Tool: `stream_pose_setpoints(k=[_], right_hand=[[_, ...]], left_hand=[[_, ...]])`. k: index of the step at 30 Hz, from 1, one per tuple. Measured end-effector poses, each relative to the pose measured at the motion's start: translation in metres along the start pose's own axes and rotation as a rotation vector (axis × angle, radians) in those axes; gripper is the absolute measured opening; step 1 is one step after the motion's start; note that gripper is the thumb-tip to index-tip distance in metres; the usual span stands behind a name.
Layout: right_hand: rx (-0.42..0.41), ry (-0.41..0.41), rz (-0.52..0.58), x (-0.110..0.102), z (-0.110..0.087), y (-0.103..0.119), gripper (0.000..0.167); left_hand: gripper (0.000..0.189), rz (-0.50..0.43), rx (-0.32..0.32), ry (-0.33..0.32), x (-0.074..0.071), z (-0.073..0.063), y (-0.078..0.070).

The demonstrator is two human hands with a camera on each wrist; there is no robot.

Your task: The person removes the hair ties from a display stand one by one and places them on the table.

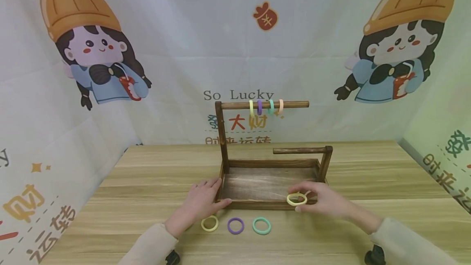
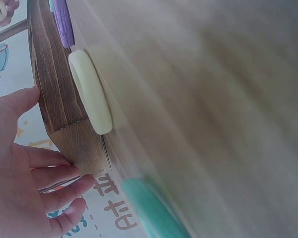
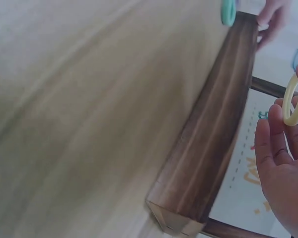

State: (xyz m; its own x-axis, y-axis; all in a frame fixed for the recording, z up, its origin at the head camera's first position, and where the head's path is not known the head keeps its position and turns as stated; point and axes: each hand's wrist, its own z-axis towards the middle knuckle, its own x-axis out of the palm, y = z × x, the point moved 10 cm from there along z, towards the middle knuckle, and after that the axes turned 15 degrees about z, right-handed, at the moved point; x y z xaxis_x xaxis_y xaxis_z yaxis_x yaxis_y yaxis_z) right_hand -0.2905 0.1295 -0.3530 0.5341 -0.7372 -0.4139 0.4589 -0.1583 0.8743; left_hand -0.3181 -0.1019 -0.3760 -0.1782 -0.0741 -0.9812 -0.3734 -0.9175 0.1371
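Observation:
My right hand [image 1: 324,200] pinches a pale yellow ring [image 1: 293,204] between thumb and fingers, over the front right part of a dark wooden tray stand [image 1: 257,205]. In the right wrist view, the ring [image 3: 286,106] stands on edge at the fingertips. My left hand [image 1: 198,200] rests at the tray's front left corner, fingers spread and fairly straight. On the table before the tray lie another yellow ring [image 1: 209,230], a purple ring [image 1: 229,225] and a green ring [image 1: 254,225]. A further green ring [image 2: 151,210] shows in the left wrist view, hidden in the head view.
From the stand's left side rises a tall post with an upper rod [image 1: 296,104], bearing a yellow ring [image 1: 251,108], a purple one [image 1: 259,108], a green one [image 1: 271,107] and a peach one [image 1: 281,106]. A shorter post at right carries a lower rod [image 1: 298,150] pointing left. Printed cloth [image 1: 176,19] surrounds the table.

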Motion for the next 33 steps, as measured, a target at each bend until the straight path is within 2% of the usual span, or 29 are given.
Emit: stream_pose_setpoints(k=[8, 21, 27, 33], right_hand=[[-0.040, 0.043, 0.053, 0.013, -0.001, -0.003, 0.040], [-0.013, 0.119, 0.147, 0.035, 0.001, -0.011, 0.040], [0.002, 0.137, 0.107, 0.041, 0.000, -0.015, 0.040], [-0.032, 0.188, 0.051, 0.048, -0.001, -0.015, 0.037]], left_hand=[[0.075, 0.004, -0.004, -0.001, 0.000, 0.001, 0.001], [0.074, 0.006, 0.006, -0.002, -0.001, 0.001, 0.000], [0.073, 0.010, 0.007, -0.001, -0.001, 0.001, 0.000], [0.074, 0.011, 0.001, 0.006, 0.000, 0.002, 0.000]])
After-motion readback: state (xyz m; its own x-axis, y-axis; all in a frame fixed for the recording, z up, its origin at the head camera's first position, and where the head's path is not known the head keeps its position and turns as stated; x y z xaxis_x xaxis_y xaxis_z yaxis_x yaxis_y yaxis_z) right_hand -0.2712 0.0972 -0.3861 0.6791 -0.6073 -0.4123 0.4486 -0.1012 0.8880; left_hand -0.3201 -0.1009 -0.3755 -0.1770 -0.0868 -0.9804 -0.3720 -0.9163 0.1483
